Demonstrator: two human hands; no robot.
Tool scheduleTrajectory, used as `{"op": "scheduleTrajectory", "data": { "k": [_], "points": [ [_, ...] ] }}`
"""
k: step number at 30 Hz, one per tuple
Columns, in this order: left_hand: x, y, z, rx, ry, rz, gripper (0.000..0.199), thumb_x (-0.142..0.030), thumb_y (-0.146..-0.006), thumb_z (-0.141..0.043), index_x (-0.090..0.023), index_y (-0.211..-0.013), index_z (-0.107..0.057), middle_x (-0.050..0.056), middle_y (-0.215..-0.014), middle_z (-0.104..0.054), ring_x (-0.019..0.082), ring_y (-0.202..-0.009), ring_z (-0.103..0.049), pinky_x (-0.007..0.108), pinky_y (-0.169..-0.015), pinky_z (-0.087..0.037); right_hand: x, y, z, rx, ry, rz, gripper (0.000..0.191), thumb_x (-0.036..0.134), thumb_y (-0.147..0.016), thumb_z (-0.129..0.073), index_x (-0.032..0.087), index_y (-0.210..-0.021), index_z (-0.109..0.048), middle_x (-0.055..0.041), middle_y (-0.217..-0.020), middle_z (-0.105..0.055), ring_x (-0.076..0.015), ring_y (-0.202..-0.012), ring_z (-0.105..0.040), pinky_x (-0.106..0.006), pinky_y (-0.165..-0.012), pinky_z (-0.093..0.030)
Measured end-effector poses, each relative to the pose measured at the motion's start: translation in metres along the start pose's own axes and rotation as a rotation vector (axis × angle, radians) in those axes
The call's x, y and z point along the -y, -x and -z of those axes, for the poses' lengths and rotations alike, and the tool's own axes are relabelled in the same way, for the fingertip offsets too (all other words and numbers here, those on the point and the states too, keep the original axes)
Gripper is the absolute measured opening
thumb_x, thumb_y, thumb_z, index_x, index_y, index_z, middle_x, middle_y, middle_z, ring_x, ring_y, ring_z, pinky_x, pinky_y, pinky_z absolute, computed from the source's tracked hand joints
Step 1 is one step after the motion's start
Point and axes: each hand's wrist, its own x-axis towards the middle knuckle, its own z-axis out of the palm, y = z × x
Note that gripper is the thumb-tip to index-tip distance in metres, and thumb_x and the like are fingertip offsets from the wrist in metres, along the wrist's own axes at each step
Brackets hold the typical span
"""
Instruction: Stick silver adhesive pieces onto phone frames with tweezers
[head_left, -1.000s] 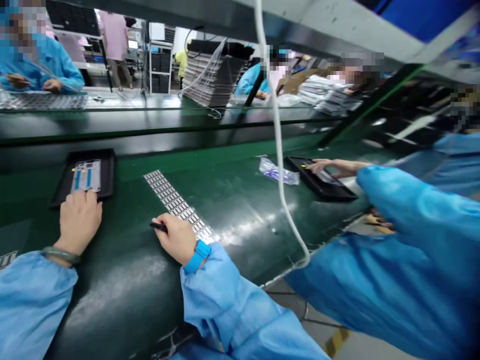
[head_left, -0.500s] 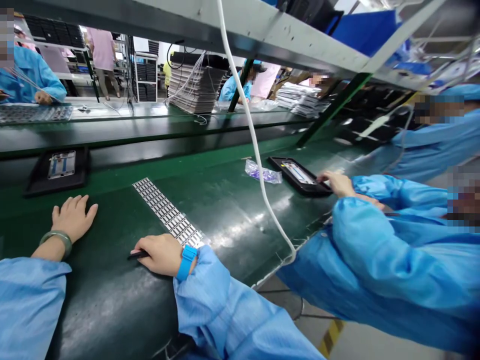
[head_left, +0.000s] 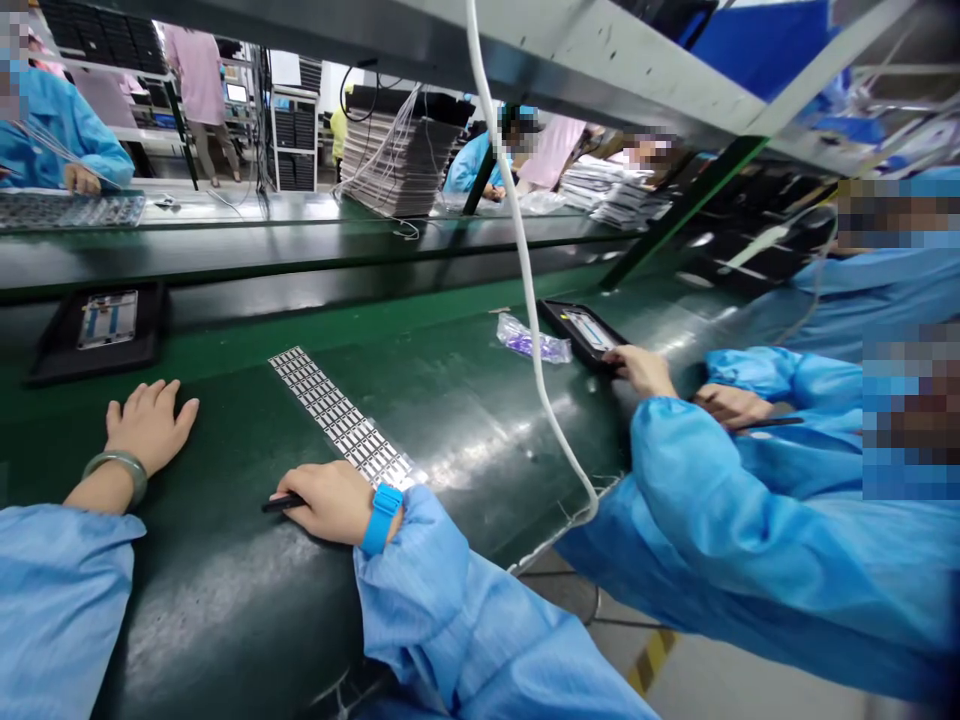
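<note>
My left hand (head_left: pixel 152 430), with a green bangle at its wrist, lies palm down on the dark green work surface (head_left: pixel 225 600). Its fingers are spread and nothing is in them. Just beyond it is a black tray (head_left: pixel 49 350) bearing a metal-framed part with blue strips (head_left: pixel 109 318). My right hand (head_left: pixel 326 500), wearing a blue wrist strap, is closed around a slim black tool (head_left: pixel 281 502); only its end shows, so its kind is unclear. Beside that hand, a long sheet of black-and-white labels (head_left: pixel 337 410) runs away at a slant, its near end by my wrist.
A white cable (head_left: pixel 517 230) hangs down in front, reaching the table edge. Behind it lie a clear bag with purple contents (head_left: pixel 529 340) and another black tray (head_left: pixel 574 325), touched by a co-worker's hand (head_left: pixel 645 372). Overhead runs a metal shelf beam (head_left: pixel 600 70).
The co-worker's hands have come apart: one stays at the tray, the other is back near the body with a dark stick. The left tray appears slightly further left. My hands barely differ.
</note>
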Motion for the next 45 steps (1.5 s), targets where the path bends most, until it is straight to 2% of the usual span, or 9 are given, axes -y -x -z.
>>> {"op": "scheduleTrajectory", "data": {
  "k": [7, 16, 20, 28, 40, 45],
  "points": [
    [-0.004, 0.003, -0.002, -0.024, 0.019, -0.003, 0.061, -0.048, -0.09, -0.022, -0.012, -0.135, -0.041, 0.012, -0.144, -0.037, 0.031, -0.134, -0.028, 0.056, -0.106, -0.022, -0.001, 0.003, -0.003, -0.019, 0.006, -0.013, 0.015, 0.033, -0.091, -0.049, 0.024, -0.095, -0.06, 0.0017, -0.093, -0.068, -0.0148, -0.087, -0.063, -0.024, -0.065, -0.041],
    [-0.016, 0.006, -0.001, -0.048, 0.046, 0.015, 0.058, -0.044, -0.09, -0.026, -0.012, -0.136, -0.041, 0.012, -0.145, -0.036, 0.03, -0.135, -0.026, 0.055, -0.108, -0.019, -0.007, 0.004, -0.002, -0.026, -0.079, -0.023, 0.011, 0.022, -0.086, -0.055, 0.022, -0.095, -0.061, 0.0005, -0.094, -0.068, -0.0159, -0.088, -0.064, -0.024, -0.073, -0.043],
    [-0.022, 0.007, -0.001, -0.049, 0.059, 0.025, 0.056, -0.045, -0.091, -0.029, -0.016, -0.137, -0.04, 0.009, -0.146, -0.035, 0.028, -0.136, -0.026, 0.053, -0.109, -0.019, -0.012, 0.004, -0.001, -0.015, -0.105, -0.05, 0.012, 0.022, -0.088, -0.05, 0.021, -0.09, -0.062, -0.0009, -0.087, -0.068, -0.0168, -0.082, -0.064, -0.025, -0.07, -0.044],
    [-0.032, 0.005, -0.001, -0.095, 0.082, 0.042, 0.055, -0.046, -0.091, -0.029, -0.017, -0.137, -0.039, 0.008, -0.145, -0.036, 0.026, -0.137, -0.025, 0.051, -0.111, -0.016, -0.029, 0.002, -0.003, 0.013, -0.136, 0.002, 0.016, 0.022, -0.09, -0.042, 0.022, -0.09, -0.058, -0.0007, -0.089, -0.067, -0.018, -0.083, -0.064, -0.029, -0.071, -0.046],
    [-0.031, 0.005, 0.001, -0.098, 0.133, 0.004, 0.055, -0.046, -0.092, -0.028, -0.015, -0.137, -0.039, 0.011, -0.145, -0.036, 0.029, -0.136, -0.025, 0.053, -0.111, -0.015, -0.034, 0.002, -0.003, -0.026, -0.152, 0.02, 0.022, 0.029, -0.09, -0.038, 0.026, -0.09, -0.059, -0.0014, -0.089, -0.068, -0.019, -0.08, -0.066, -0.031, -0.069, -0.051],
    [-0.031, 0.006, 0.002, -0.099, 0.143, 0.007, 0.054, -0.045, -0.092, -0.029, -0.016, -0.137, -0.039, 0.012, -0.145, -0.036, 0.029, -0.136, -0.024, 0.054, -0.111, -0.015, -0.032, 0.002, -0.003, 0.0, -0.127, 0.018, 0.02, 0.025, -0.088, -0.038, 0.026, -0.091, -0.058, -0.002, -0.091, -0.068, -0.0196, -0.082, -0.065, -0.032, -0.07, -0.051]
  ]
}}
